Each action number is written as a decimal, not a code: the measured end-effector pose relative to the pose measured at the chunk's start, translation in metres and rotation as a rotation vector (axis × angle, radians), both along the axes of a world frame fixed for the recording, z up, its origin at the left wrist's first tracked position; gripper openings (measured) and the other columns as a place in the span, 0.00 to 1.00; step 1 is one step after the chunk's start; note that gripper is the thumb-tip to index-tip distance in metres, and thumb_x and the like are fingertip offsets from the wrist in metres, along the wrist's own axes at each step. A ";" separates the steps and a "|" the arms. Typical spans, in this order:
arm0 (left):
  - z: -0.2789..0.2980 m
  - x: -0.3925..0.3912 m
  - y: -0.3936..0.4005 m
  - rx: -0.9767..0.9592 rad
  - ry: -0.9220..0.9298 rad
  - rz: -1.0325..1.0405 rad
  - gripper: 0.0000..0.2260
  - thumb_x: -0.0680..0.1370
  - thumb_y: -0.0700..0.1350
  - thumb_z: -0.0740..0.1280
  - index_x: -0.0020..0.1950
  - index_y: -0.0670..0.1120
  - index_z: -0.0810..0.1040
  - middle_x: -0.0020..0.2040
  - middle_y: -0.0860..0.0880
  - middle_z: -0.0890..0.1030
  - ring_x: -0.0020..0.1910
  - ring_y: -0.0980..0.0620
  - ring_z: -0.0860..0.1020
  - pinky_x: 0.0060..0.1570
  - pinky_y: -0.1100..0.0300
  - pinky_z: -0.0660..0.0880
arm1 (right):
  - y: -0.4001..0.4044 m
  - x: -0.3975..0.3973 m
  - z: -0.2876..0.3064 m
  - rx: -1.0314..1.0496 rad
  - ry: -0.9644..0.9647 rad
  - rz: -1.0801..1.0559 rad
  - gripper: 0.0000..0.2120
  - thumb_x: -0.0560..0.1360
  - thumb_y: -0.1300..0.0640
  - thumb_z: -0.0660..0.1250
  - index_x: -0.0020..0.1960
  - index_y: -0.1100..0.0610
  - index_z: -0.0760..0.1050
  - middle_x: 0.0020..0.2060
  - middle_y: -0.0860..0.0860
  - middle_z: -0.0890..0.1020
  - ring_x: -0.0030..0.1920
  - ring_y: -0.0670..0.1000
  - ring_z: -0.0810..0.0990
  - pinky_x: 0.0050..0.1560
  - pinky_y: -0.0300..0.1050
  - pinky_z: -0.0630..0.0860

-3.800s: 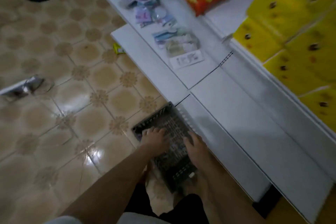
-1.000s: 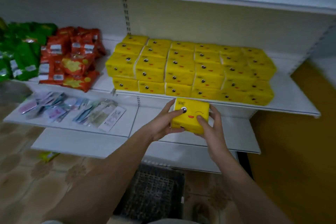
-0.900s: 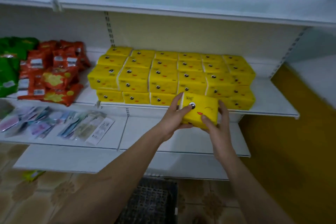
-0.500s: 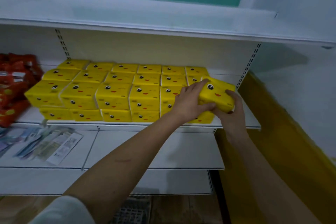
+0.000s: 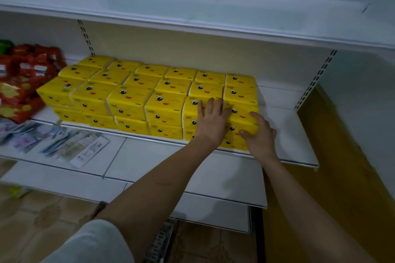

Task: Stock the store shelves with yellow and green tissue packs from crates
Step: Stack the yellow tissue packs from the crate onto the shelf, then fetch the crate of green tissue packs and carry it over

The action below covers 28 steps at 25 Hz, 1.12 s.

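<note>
Lowered onto the stack, yellow tissue pack, right hand fingers curled round it

Yellow tissue pack, winking face printed on top, is sitting at the right front corner of the yellow stack, top layer. Stack is lying two layers high in tight rows on the white shelf.

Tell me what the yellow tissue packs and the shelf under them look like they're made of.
Yellow tissue packs: seemingly thin, slightly glossy plastic film over soft tissue; the wrap creases and the corners look rounded, with printed faces. The end pack sits between both hands.
Shelf: probably white painted sheet metal; thin, flat, smooth edge, and slotted uprights behind. The look doesn't settle it.
</note>
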<state>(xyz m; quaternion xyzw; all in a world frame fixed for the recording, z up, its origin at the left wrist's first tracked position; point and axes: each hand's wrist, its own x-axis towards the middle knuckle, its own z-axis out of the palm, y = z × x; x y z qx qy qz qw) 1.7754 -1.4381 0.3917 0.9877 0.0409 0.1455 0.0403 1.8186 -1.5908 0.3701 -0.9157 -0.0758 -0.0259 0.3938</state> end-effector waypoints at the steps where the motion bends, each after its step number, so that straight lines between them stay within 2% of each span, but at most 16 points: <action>1: -0.002 -0.004 -0.002 -0.043 -0.081 -0.009 0.25 0.76 0.51 0.68 0.72 0.52 0.68 0.74 0.43 0.64 0.75 0.38 0.57 0.74 0.37 0.50 | 0.001 -0.005 0.003 0.019 -0.077 -0.041 0.28 0.73 0.55 0.71 0.71 0.49 0.67 0.68 0.55 0.70 0.66 0.62 0.65 0.62 0.54 0.65; 3: -0.009 -0.022 -0.002 -0.120 -0.312 -0.086 0.20 0.74 0.45 0.69 0.66 0.49 0.74 0.67 0.43 0.72 0.69 0.40 0.66 0.71 0.41 0.60 | 0.009 -0.029 0.009 0.204 -0.370 -0.132 0.20 0.74 0.61 0.68 0.65 0.57 0.72 0.62 0.58 0.73 0.61 0.61 0.70 0.59 0.47 0.67; 4: -0.019 -0.036 0.004 -0.161 -0.407 -0.133 0.18 0.73 0.42 0.68 0.62 0.48 0.76 0.63 0.43 0.75 0.64 0.41 0.70 0.65 0.44 0.66 | 0.018 -0.047 0.007 0.320 -0.493 -0.132 0.14 0.75 0.64 0.65 0.61 0.61 0.73 0.57 0.60 0.74 0.58 0.59 0.72 0.57 0.43 0.67; 6: -0.048 -0.072 0.021 -0.210 -0.462 -0.194 0.15 0.72 0.38 0.67 0.58 0.47 0.75 0.55 0.44 0.77 0.55 0.42 0.73 0.52 0.50 0.68 | 0.042 -0.085 -0.009 0.417 -0.561 -0.008 0.08 0.77 0.65 0.61 0.55 0.64 0.73 0.51 0.60 0.75 0.53 0.57 0.74 0.54 0.40 0.68; 7: -0.066 -0.091 0.031 -0.238 -0.421 -0.177 0.14 0.73 0.37 0.66 0.57 0.47 0.74 0.54 0.45 0.77 0.52 0.42 0.74 0.48 0.52 0.67 | 0.056 -0.101 -0.024 0.403 -0.505 0.094 0.08 0.77 0.63 0.59 0.54 0.64 0.74 0.50 0.59 0.75 0.52 0.55 0.74 0.53 0.41 0.69; 10: -0.146 -0.147 0.063 -0.379 -0.156 0.042 0.13 0.74 0.39 0.61 0.57 0.48 0.73 0.52 0.46 0.76 0.50 0.43 0.74 0.45 0.52 0.69 | 0.096 -0.143 -0.099 0.265 -0.130 0.324 0.08 0.79 0.62 0.60 0.56 0.56 0.74 0.51 0.50 0.75 0.51 0.50 0.75 0.50 0.45 0.74; 12: -0.213 -0.185 0.081 -0.504 0.087 0.234 0.15 0.76 0.41 0.59 0.61 0.48 0.73 0.56 0.47 0.75 0.54 0.43 0.73 0.49 0.51 0.71 | 0.116 -0.162 -0.164 0.131 0.155 0.395 0.10 0.79 0.62 0.63 0.59 0.53 0.73 0.54 0.47 0.75 0.51 0.49 0.76 0.48 0.41 0.75; 14: -0.291 -0.220 0.092 -0.591 0.341 0.414 0.18 0.78 0.44 0.60 0.68 0.50 0.68 0.63 0.48 0.71 0.62 0.44 0.70 0.57 0.51 0.68 | 0.136 -0.176 -0.239 -0.018 0.403 0.475 0.12 0.79 0.60 0.65 0.61 0.55 0.73 0.56 0.50 0.75 0.52 0.49 0.76 0.45 0.29 0.72; 16: -0.368 -0.244 0.097 -0.690 0.551 0.511 0.24 0.78 0.46 0.61 0.73 0.50 0.61 0.69 0.47 0.65 0.68 0.43 0.65 0.63 0.49 0.66 | 0.155 -0.180 -0.313 -0.179 0.580 0.530 0.14 0.79 0.56 0.65 0.63 0.57 0.72 0.55 0.51 0.75 0.55 0.51 0.76 0.47 0.28 0.70; 19: -0.484 -0.267 0.105 -0.838 0.741 0.648 0.29 0.79 0.48 0.63 0.76 0.51 0.53 0.72 0.45 0.61 0.70 0.39 0.63 0.66 0.43 0.67 | 0.191 -0.172 -0.442 -0.468 0.635 0.660 0.21 0.79 0.48 0.64 0.68 0.57 0.68 0.62 0.55 0.73 0.62 0.57 0.74 0.59 0.49 0.74; 22: -0.588 -0.283 0.100 -0.868 0.840 0.688 0.34 0.79 0.55 0.64 0.78 0.52 0.48 0.75 0.43 0.57 0.72 0.37 0.61 0.67 0.40 0.66 | 0.222 -0.157 -0.550 -0.651 0.620 0.793 0.28 0.79 0.47 0.64 0.75 0.55 0.61 0.69 0.57 0.65 0.66 0.60 0.71 0.64 0.55 0.72; 24: -0.654 -0.290 0.088 -0.871 0.916 0.661 0.35 0.80 0.57 0.61 0.79 0.53 0.43 0.77 0.43 0.53 0.74 0.36 0.58 0.69 0.38 0.63 | 0.230 -0.151 -0.623 -0.687 0.652 0.778 0.27 0.80 0.48 0.63 0.75 0.54 0.60 0.70 0.58 0.66 0.64 0.62 0.72 0.63 0.55 0.72; 25: -0.676 -0.295 0.083 -0.867 0.938 0.633 0.33 0.81 0.58 0.58 0.79 0.53 0.41 0.78 0.43 0.51 0.75 0.37 0.56 0.70 0.38 0.61 | 0.228 -0.150 -0.649 -0.695 0.650 0.754 0.23 0.81 0.50 0.61 0.73 0.55 0.62 0.67 0.60 0.70 0.61 0.63 0.74 0.59 0.55 0.73; 28: -0.706 -0.316 0.077 -0.929 0.920 0.552 0.29 0.82 0.60 0.50 0.79 0.54 0.43 0.78 0.44 0.54 0.74 0.38 0.59 0.68 0.41 0.64 | 0.219 -0.161 -0.688 -0.700 0.441 0.626 0.14 0.82 0.54 0.57 0.64 0.57 0.71 0.55 0.63 0.79 0.53 0.65 0.77 0.51 0.55 0.74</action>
